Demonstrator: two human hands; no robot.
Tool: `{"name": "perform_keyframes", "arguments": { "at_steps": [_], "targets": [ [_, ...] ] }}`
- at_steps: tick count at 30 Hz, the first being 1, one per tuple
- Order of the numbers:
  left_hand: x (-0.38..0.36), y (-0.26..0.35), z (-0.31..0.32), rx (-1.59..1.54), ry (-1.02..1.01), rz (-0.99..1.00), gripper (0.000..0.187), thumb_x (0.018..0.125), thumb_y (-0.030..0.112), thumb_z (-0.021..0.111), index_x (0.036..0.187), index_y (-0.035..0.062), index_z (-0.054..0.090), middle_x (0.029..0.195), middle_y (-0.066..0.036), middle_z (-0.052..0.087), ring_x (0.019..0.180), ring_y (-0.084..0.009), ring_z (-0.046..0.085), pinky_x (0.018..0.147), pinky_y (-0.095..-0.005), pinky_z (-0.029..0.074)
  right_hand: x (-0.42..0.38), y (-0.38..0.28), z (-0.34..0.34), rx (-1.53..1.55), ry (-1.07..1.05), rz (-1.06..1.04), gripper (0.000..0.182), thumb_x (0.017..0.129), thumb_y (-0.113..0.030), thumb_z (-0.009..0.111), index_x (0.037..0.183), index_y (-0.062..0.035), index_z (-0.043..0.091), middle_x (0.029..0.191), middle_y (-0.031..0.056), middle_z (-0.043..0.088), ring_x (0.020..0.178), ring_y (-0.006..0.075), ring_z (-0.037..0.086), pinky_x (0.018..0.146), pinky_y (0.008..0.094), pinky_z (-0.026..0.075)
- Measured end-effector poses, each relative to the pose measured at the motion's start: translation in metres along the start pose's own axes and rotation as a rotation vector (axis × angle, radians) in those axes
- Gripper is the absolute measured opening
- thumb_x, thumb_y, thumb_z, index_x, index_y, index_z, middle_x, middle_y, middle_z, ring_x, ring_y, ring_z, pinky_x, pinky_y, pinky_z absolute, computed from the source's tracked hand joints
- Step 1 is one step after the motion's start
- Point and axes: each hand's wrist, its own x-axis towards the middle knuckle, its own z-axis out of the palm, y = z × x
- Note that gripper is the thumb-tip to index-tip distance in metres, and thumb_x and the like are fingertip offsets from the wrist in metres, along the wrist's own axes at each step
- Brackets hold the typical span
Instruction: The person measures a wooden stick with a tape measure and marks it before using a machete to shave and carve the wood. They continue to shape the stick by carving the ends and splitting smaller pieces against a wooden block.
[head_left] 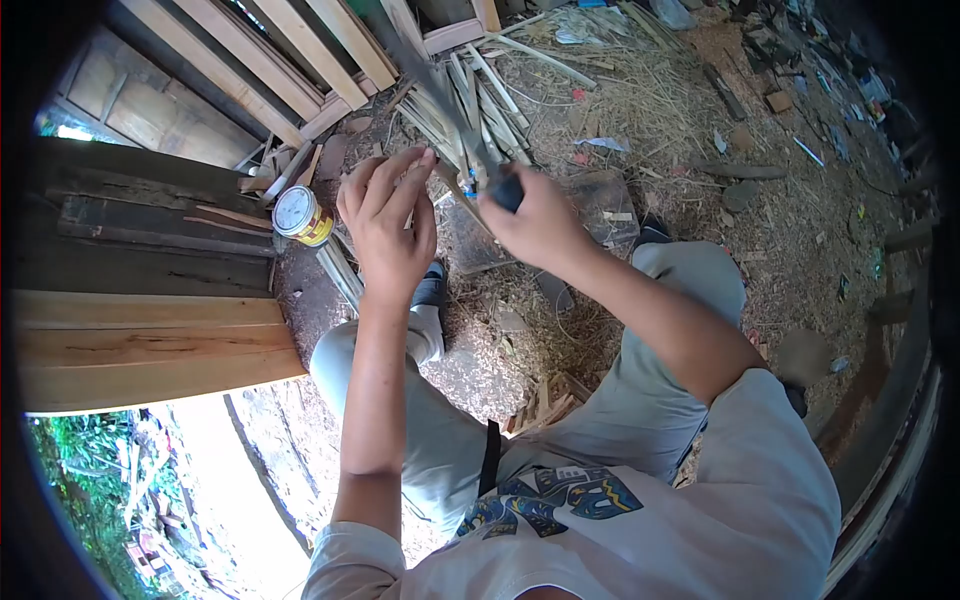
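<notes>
- Long, dark-grey metal blade with black handle (440, 95): handle inside the right hand (537, 222), fingers wrapped round it; blade slanting far and left, beyond the left fingertips.
- Left hand (388, 222): raised, fingers bent; cannot tell whether they grip anything.
- Pale, thin wooden strips (492, 108): heaped on the floor, far side.
- White-lidded yellow tub (318, 231): left.

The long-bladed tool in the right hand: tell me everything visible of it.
The long-bladed tool has a long grey blade that looks like metal, and a dark, rounded handle end. The right hand grips it at the handle; the blade slants toward the picture's upper left. Blur softens its edges, and its far tip is indistinct.
</notes>
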Motion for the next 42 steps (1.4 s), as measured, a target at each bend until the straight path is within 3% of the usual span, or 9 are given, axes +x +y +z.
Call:
{"name": "perform_keyframes", "arguments": {
  "at_steps": [2,10,14,23,27,29,33,35,42],
  "targets": [
    [-0.003,-0.006,-0.003,-0.044,-0.015,-0.018,0.036,0.086,-0.002,0.068,0.118,0.0106,0.077,0.121,-0.006,0.073,0.113,-0.0298,0.06,0.102,-0.0414,0.043,-0.003,0.009,-0.002,-0.09,-0.301,0.385,0.019,0.088,-0.018,0.068,0.089,0.0,0.062,0.064,0.0104,0.062,0.049,0.0236,0.063,0.048,0.0411,0.05],
    [-0.007,-0.002,-0.011,-0.103,-0.113,-0.043,0.047,0.086,-0.003,0.064,0.131,0.0094,0.072,0.133,-0.008,0.071,0.118,-0.0294,0.062,0.108,-0.0414,0.042,-0.004,0.009,-0.005,0.364,-0.378,0.594,0.023,0.093,-0.013,0.069,0.079,-0.0077,0.052,0.059,0.0001,0.053,0.04,0.0094,0.046,0.04,0.029,0.039],
    [-0.009,-0.003,-0.01,-0.071,-0.158,-0.037,0.056,0.083,-0.002,0.063,0.139,0.0082,0.065,0.145,-0.008,0.065,0.124,-0.0304,0.06,0.11,-0.0425,0.04,0.001,0.009,-0.005,0.472,-0.374,0.573,0.02,0.094,-0.015,0.069,0.082,-0.0065,0.056,0.061,0.0,0.055,0.041,0.0088,0.047,0.04,0.0276,0.039],
    [-0.008,-0.005,-0.013,-0.021,-0.181,-0.064,0.061,0.08,-0.002,0.062,0.14,0.0099,0.065,0.147,-0.007,0.063,0.131,-0.0299,0.058,0.114,-0.0431,0.037,-0.01,0.003,0.001,-0.126,0.045,0.044,0.031,0.088,-0.026,0.072,0.093,0.0032,0.063,0.073,0.0203,0.066,0.068,0.0368,0.069,0.064,0.0452,0.052],
    [-0.006,-0.006,-0.021,0.036,-0.208,-0.038,0.063,0.08,0.0,0.061,0.142,0.011,0.063,0.149,-0.006,0.062,0.137,-0.0289,0.055,0.117,-0.0438,0.034,0.0,0.033,0.01,-0.38,-0.111,-0.039,0.026,0.092,-0.023,0.07,0.095,0.0012,0.062,0.065,0.0095,0.059,0.059,0.023,0.065,0.057,0.0425,0.05],
    [-0.008,-0.006,-0.022,0.05,-0.23,-0.049,0.065,0.08,0.001,0.062,0.143,0.0115,0.062,0.151,-0.007,0.06,0.14,-0.0291,0.054,0.119,-0.0443,0.032,0.003,0.004,-0.003,-0.01,-0.375,0.439,0.024,0.093,-0.022,0.07,0.097,-0.0003,0.061,0.063,0.0063,0.059,0.049,0.0181,0.06,0.048,0.0373,0.047],
    [-0.007,-0.001,-0.019,0.002,-0.244,-0.052,0.066,0.079,0.001,0.062,0.145,0.012,0.061,0.152,-0.007,0.059,0.14,-0.03,0.053,0.118,-0.0458,0.032,0.002,0.006,-0.005,0.275,-0.334,0.457,0.021,0.093,-0.021,0.071,0.098,-0.0018,0.062,0.063,0.0027,0.059,0.043,0.0135,0.055,0.042,0.0316,0.042],
    [-0.008,0.002,-0.019,-0.002,-0.243,-0.053,0.067,0.079,0.001,0.062,0.145,0.012,0.061,0.152,-0.007,0.059,0.141,-0.0303,0.052,0.118,-0.0459,0.033,0.005,-0.015,-0.008,0.094,-0.042,0.08,0.025,0.089,-0.022,0.07,0.083,0.001,0.06,0.063,0.0085,0.059,0.06,0.0211,0.062,0.059,0.0403,0.051],
    [-0.007,0.006,-0.02,0.001,-0.25,-0.032,0.069,0.076,0.002,0.062,0.144,0.013,0.062,0.152,-0.007,0.059,0.14,-0.0337,0.052,0.118,-0.0493,0.033,0.01,0.02,0.001,-0.32,-0.163,0.152,0.029,0.086,-0.026,0.071,0.089,0.0023,0.065,0.077,0.0214,0.068,0.077,0.0412,0.07,0.073,0.0479,0.055]
  ]
}}
